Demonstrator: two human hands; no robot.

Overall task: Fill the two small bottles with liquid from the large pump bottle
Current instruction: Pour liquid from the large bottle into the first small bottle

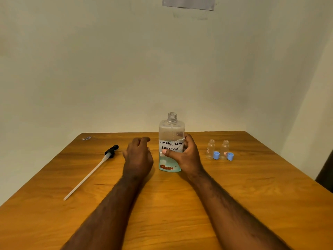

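The big bottle [171, 134] stands upright at the middle of the frame on the wooden table [180, 204]. Its long axis is vertical and its open threaded neck points straight up. A handwritten label reads "CONTACT LENS SOLUTION", and pale blue liquid sits low in it.

My right hand [183, 156] grips the bottle's right side, fingers wrapped behind and thumb laid across the front just under the label. My left hand [138, 157] is just left of the bottle and apart from it, fingers loosely curled and holding nothing.

The pump [110, 152] lies flat at centre left. Its black head is toward the upper right and its long white tube [84, 179] runs down toward the lower left.

Right of centre, the two small clear bottles [210, 148] [224, 148] stand upright side by side, mouths open upward. A blue cap [216, 155] [230, 156] lies against the lower right of each.
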